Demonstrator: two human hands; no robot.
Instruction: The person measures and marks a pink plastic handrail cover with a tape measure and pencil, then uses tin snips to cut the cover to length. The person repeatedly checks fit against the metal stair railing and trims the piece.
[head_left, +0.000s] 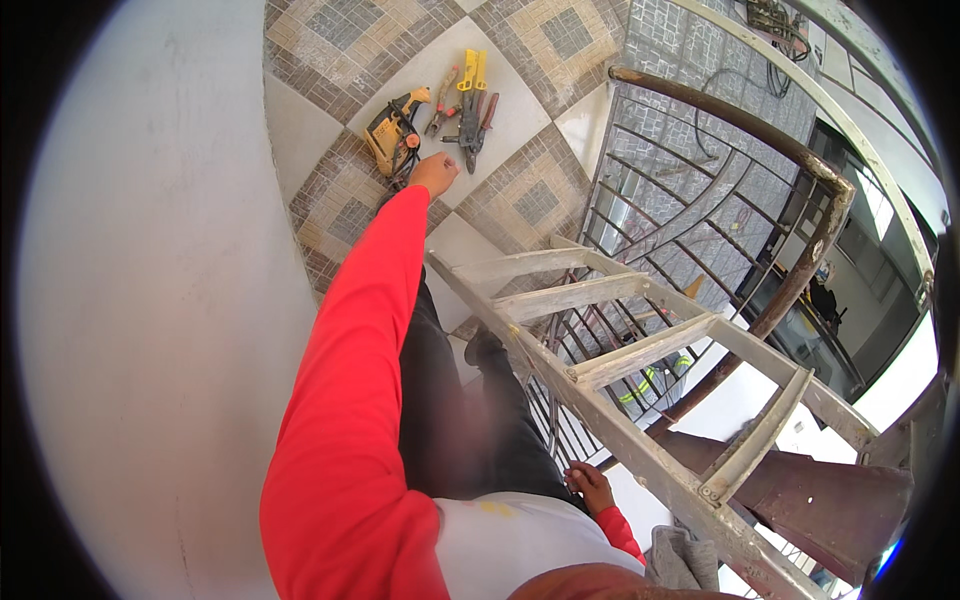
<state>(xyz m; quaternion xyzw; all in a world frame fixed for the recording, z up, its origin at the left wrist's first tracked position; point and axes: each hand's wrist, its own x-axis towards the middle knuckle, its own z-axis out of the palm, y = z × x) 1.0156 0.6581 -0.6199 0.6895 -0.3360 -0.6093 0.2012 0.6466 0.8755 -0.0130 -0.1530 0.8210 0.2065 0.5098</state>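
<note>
My left hand [435, 173], in a red sleeve, reaches down beside a yellow-and-black power tool [388, 135] on the tiled floor; its fingers are curled, and what they hold is hidden. Right of that tool lie pliers [440, 115], yellow-handled cutters [470, 90] and a red-handled tool [485, 125]. My right hand [590, 487] is low at my right side, fingers bent, with anything in them too small to make out. A paint-spattered metal ladder [640, 350] slants alongside my legs.
A white wall [160, 300] rises at left. At right, a curved railing [770, 140] with dark bars overlooks a lower paved area [670, 130], where yellow-striped clothing [640, 390] shows through the bars. A coiled cable [785, 60] and a rusty metal piece [820, 500] are farther right.
</note>
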